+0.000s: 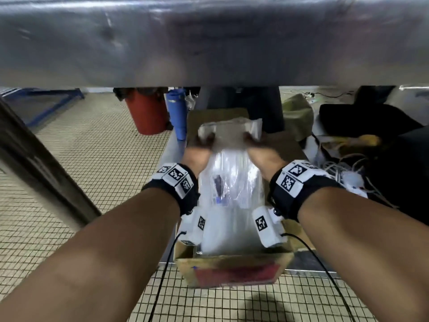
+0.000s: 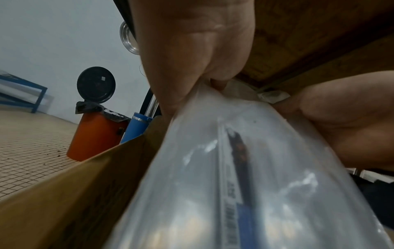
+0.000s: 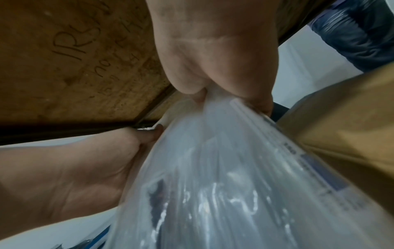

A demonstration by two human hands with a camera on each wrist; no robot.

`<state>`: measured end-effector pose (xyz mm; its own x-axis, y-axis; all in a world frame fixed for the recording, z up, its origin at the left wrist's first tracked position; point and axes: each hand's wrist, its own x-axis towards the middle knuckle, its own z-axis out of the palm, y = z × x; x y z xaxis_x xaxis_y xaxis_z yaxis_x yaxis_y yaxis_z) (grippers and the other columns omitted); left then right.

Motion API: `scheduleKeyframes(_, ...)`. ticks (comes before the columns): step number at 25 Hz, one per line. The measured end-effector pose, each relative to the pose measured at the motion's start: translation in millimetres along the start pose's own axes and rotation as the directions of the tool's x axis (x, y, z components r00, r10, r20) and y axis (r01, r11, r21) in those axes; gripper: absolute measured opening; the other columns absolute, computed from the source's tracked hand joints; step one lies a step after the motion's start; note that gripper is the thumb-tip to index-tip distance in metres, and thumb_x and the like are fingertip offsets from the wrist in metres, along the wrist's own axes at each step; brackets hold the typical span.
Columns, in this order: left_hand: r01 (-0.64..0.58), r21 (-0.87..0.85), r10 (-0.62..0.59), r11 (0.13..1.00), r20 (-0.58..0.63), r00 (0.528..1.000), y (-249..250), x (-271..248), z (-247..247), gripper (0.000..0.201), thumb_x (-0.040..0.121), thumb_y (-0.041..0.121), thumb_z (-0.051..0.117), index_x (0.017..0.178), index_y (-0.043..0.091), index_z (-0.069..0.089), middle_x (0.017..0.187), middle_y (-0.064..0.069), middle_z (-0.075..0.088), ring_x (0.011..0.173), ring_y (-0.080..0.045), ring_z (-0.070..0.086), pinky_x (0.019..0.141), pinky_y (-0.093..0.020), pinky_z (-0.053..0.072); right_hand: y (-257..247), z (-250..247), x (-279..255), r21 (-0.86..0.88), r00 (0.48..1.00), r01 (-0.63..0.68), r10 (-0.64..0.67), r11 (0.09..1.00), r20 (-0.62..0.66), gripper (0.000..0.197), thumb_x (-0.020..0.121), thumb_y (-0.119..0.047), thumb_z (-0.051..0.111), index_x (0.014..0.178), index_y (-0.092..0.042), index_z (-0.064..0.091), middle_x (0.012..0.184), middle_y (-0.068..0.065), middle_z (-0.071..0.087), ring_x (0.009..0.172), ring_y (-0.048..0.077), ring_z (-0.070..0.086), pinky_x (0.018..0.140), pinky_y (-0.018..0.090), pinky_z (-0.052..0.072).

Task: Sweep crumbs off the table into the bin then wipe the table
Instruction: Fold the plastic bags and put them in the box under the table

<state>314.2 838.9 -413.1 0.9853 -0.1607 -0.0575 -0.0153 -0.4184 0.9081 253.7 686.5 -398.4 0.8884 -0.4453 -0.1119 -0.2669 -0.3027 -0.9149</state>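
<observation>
Below the grey table edge [image 1: 209,43], both my hands grip the top of a clear plastic bag [image 1: 229,182] that rises out of a cardboard box [image 1: 232,268] on the floor. My left hand [image 1: 199,145] pinches the bag's upper left corner, my right hand [image 1: 257,145] the upper right. In the left wrist view the left hand [image 2: 192,75] curls round the bag [image 2: 234,185], with the right hand beside it. In the right wrist view the right hand [image 3: 213,84] clamps the bag [image 3: 224,185]. An orange bin [image 1: 146,112] [image 2: 93,134] with its black lid open stands to the left.
A blue bottle [image 1: 177,112] stands between the bin and the box. Cables, a white power strip [image 1: 352,182] and dark bags [image 1: 362,117] crowd the floor at right. A dark table leg [image 1: 46,170] slants at left over the tiled floor [image 1: 92,159].
</observation>
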Motion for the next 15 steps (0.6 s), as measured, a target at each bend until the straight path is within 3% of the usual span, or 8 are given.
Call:
scheduleKeyframes(3, 0.009, 0.071, -0.008, 0.997, -0.019, 1.0, -12.8, -9.0, 12.4, 0.054, 0.101, 0.039, 0.044, 0.14, 0.002, 0.043, 0.139, -0.018, 0.053, 0.127, -0.032, 0.051, 0.106, -0.034, 0.039, 15.0, 3.8, -9.5, -0.181, 0.996, -0.091, 0.094, 0.979, 0.003, 0.062, 0.099, -0.051, 0.036, 0.135, -0.001, 0.047, 0.136, 0.019, 0.052, 0.124, 0.033, 0.05, 0.098, 0.033, 0.039)
scheduleKeyframes(6, 0.104, 0.15, -0.105, 0.983, 0.003, 0.994, -26.4, -13.9, 20.4, 0.067, 0.101, 0.047, 0.038, 0.15, 0.003, 0.025, 0.151, -0.017, 0.038, 0.138, -0.031, 0.038, 0.11, -0.032, 0.028, 28.4, 12.0, -8.3, -0.242, 0.987, -0.154, 0.158, 0.958, -0.002, 0.065, 0.099, -0.051, 0.038, 0.137, 0.001, 0.043, 0.14, 0.019, 0.049, 0.127, 0.035, 0.048, 0.1, 0.035, 0.039)
scheduleKeyframes(10, 0.175, 0.271, -0.207, 0.947, 0.093, 0.974, -54.9, -12.2, 27.0, 0.063, 0.096, 0.047, 0.047, 0.141, 0.003, 0.041, 0.135, -0.012, 0.054, 0.124, -0.029, 0.052, 0.104, -0.033, 0.038, 40.7, 19.0, -13.9, -0.412, 0.966, -0.187, 0.243, 0.892, 0.088, 0.062, 0.099, -0.043, 0.041, 0.142, 0.002, 0.038, 0.143, 0.018, 0.047, 0.128, 0.033, 0.048, 0.098, 0.032, 0.041)
scheduleKeyframes(15, 0.126, 0.353, -0.177, 0.927, 0.117, 0.977, -59.9, -13.2, 25.9, 0.051, 0.093, 0.045, 0.053, 0.131, 0.011, 0.054, 0.132, -0.011, 0.059, 0.12, -0.029, 0.054, 0.104, -0.036, 0.041, 40.0, 27.0, -17.0, -0.593, 0.971, 0.013, 0.132, 0.805, 0.2, 0.064, 0.094, -0.044, 0.049, 0.15, -0.018, 0.029, 0.147, 0.011, 0.043, 0.132, 0.03, 0.044, 0.102, 0.029, 0.037)
